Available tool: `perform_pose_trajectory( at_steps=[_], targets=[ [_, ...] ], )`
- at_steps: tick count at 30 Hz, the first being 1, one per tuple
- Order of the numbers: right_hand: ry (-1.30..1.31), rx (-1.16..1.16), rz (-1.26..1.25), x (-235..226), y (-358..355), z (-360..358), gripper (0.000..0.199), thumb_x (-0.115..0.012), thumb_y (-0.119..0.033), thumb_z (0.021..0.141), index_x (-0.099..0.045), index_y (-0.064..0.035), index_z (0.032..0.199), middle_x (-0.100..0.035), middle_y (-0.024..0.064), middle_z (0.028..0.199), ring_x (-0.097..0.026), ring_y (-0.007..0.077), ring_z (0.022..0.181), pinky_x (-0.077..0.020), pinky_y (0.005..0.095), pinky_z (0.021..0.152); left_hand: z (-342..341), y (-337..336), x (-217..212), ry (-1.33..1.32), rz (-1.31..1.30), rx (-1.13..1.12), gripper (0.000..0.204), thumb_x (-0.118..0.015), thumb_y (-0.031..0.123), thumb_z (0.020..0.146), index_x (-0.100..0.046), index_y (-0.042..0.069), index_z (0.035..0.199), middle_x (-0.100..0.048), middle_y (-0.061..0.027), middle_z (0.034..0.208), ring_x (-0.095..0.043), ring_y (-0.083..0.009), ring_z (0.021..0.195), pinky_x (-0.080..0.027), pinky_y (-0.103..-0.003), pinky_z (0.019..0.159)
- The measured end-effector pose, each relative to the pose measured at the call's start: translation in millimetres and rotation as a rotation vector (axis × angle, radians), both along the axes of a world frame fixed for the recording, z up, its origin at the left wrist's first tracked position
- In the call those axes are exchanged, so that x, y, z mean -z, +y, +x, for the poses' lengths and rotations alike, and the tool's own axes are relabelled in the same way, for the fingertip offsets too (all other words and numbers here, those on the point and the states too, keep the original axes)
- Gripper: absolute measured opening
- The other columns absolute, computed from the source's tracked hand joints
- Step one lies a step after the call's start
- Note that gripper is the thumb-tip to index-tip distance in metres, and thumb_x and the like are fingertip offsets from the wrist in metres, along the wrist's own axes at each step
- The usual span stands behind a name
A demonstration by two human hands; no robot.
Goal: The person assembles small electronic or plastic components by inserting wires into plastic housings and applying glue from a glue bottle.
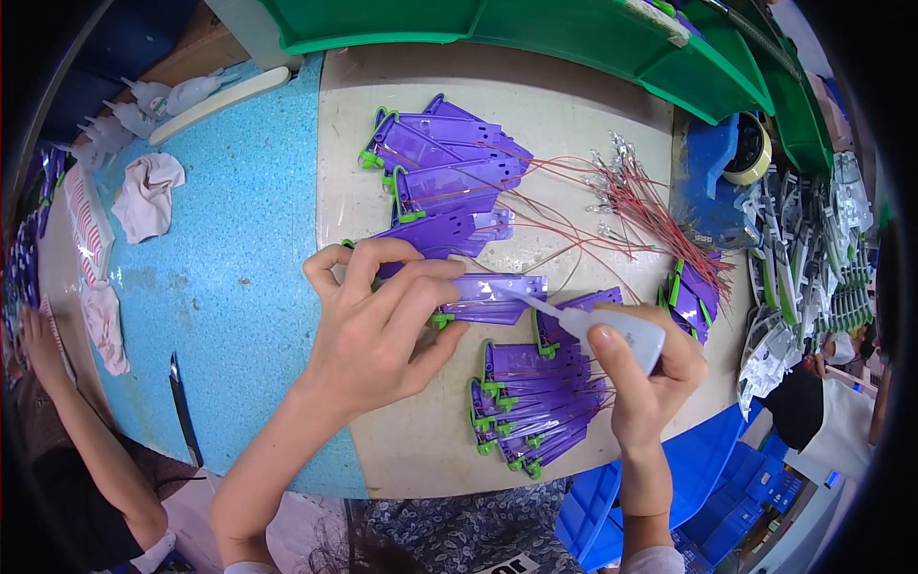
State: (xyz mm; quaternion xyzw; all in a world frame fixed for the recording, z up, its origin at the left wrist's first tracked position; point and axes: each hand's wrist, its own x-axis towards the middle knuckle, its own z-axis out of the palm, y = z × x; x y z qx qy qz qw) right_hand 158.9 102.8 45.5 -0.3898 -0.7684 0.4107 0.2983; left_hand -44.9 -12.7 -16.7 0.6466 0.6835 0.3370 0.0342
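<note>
My left hand [382, 320] is closed on the left end of a purple plastic part [497, 295] with a green clip, holding it over the table. In my right hand [643, 368] is a white squeeze bottle [626, 335], its thin nozzle [531, 301] pointing left, with the tip at the purple part's upper face. Whether the tip touches cannot be made out. Beyond my left hand lie several similar purple parts [459, 177] with red wires [555, 225]. Nearer me, beside my right hand, more purple parts with green clips [535, 402] lie overlapping in a stack.
Green bins [574, 43] line the far edge. Silver-tipped wires [622, 182], a tape roll [751, 158] and grey-green parts [813, 258] sit at right. On the blue mat [239, 287] lie a cloth [148, 196] and a knife [182, 407]. Another person's arm [96, 440] is at left.
</note>
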Motion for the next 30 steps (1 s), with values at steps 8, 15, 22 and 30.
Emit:
perform_pose_trajectory(
  at_steps=[8,15,22,30],
  targets=[
    [-0.067,0.091,-0.038,-9.4,-4.1,14.2,0.016,-0.081,-0.005,0.078,-0.073,0.0045,0.087,-0.072,0.0099,0.076,-0.063,0.0123,0.062,-0.0461,0.0249,0.057,-2.7,0.0,-2.0,0.010,0.018,0.000,0.036,-0.084,0.015,0.065,-0.063,0.011,0.094,-0.071,0.0011,0.108,-0.057,-0.0244,0.100,-0.028,-0.044,0.092],
    [-0.103,0.206,-0.232,-17.0,-2.7,26.5,0.017,-0.078,-0.008,0.080,-0.073,0.0057,0.089,-0.071,0.0076,0.077,-0.060,0.0106,0.066,-0.0458,0.0245,0.061,-4.9,5.9,-1.5,0.003,-0.006,-0.014,0.036,-0.083,0.016,0.067,-0.065,0.011,0.098,-0.071,0.0016,0.108,-0.056,-0.0247,0.102,-0.028,-0.043,0.093],
    [0.295,0.365,-0.291,-23.0,-6.5,36.6,0.033,-0.074,-0.022,0.079,-0.072,0.0088,0.090,-0.071,0.0148,0.081,-0.062,0.0160,0.070,-0.0475,0.0277,0.068,23.5,20.2,-7.8,-0.071,0.035,0.254,0.035,-0.085,0.024,0.067,-0.069,0.013,0.097,-0.067,0.0002,0.116,-0.056,-0.0241,0.106,-0.027,-0.046,0.094],
    [0.149,0.189,-0.202,-4.2,-10.0,18.9,0.021,-0.077,-0.012,0.079,-0.074,0.0060,0.089,-0.071,0.0098,0.078,-0.061,0.0112,0.065,-0.0447,0.0242,0.060,-8.4,4.1,-1.1,-0.008,-0.013,0.055,0.036,-0.087,0.021,0.063,-0.060,0.012,0.084,-0.071,0.0012,0.104,-0.056,-0.0255,0.100,-0.027,-0.045,0.091]
  ],
)
